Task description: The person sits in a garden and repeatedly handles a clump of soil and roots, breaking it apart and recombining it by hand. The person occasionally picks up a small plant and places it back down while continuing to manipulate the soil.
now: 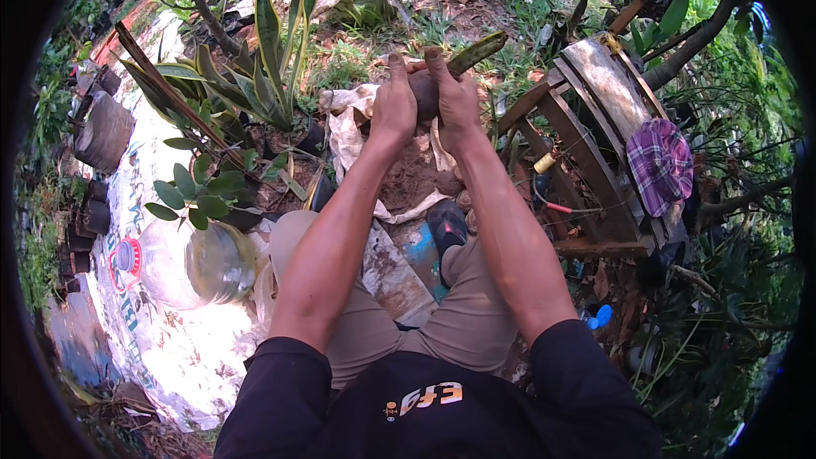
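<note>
Both my hands are held out in front, thumbs up, around a dark rounded pot or soil-filled bag [424, 95]. My left hand [393, 105] grips its left side and my right hand [456, 99] its right side. A thick green leaf piece [478, 53], like a snake plant cutting, sticks out to the upper right from behind my right hand. Its lower end is hidden, so I cannot tell how it joins the pot or bag. Below my hands lies an open pale sack [350, 108] with loose brown soil [414, 182] on it.
A potted snake plant [274, 70] stands left of the sack. A large clear plastic bottle [197, 261] lies on a white sheet [172, 357]. On the right, a tilted wooden chair or frame [586, 153] carries a purple plaid cap [661, 166]. My shoe [446, 226] touches the sack's edge.
</note>
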The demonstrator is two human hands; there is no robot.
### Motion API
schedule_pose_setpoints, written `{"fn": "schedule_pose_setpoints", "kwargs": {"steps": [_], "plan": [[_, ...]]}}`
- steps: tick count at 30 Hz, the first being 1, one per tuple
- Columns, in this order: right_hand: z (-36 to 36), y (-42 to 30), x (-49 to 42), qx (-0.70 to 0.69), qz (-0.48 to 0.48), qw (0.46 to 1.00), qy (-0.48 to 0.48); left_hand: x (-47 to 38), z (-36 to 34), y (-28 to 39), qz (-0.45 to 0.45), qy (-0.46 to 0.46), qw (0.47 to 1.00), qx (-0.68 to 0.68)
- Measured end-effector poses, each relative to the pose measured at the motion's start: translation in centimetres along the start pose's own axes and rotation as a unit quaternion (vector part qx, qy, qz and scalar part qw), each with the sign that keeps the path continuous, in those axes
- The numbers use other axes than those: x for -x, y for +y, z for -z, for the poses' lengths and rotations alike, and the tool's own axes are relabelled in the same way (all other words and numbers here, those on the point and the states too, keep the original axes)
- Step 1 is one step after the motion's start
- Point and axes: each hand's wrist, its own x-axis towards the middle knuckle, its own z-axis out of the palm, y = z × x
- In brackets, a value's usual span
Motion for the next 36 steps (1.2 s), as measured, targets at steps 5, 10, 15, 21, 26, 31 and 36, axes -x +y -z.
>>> {"fn": "schedule_pose_setpoints", "kwargs": {"steps": [5, 10, 15, 21, 26, 31, 36], "plan": [[1.4, 0.0, -0.5, 0.132, -0.048, 0.983, -0.115, -1.9, 1.6, -0.6, 0.189, -0.085, 0.977, 0.051], [2.6, 1.8, -2.2, 0.19, -0.077, 0.977, -0.052, -3.7, 1.9, -2.1, 0.198, -0.115, 0.971, -0.071], [4.7, 3.1, -4.8, 0.292, -0.096, 0.951, -0.02, -5.6, 1.7, -4.5, 0.156, -0.181, 0.954, -0.182], [7.8, 6.8, -5.2, 0.383, -0.2, 0.898, -0.084, -7.5, 4.1, -7.8, 0.017, -0.257, 0.849, -0.461], [9.8, 11.3, -3.9, 0.643, -0.117, 0.737, -0.172, -8.7, 5.8, -9.3, 0.123, -0.219, 0.877, -0.41], [10.3, 13.1, -2.0, 0.685, -0.194, 0.681, -0.17, -8.7, 4.3, -10.0, 0.123, -0.201, 0.893, -0.384], [12.1, 16.6, -0.3, 0.613, -0.244, 0.749, -0.066, -9.0, 3.9, -9.9, 0.101, -0.215, 0.9, -0.366]]}}
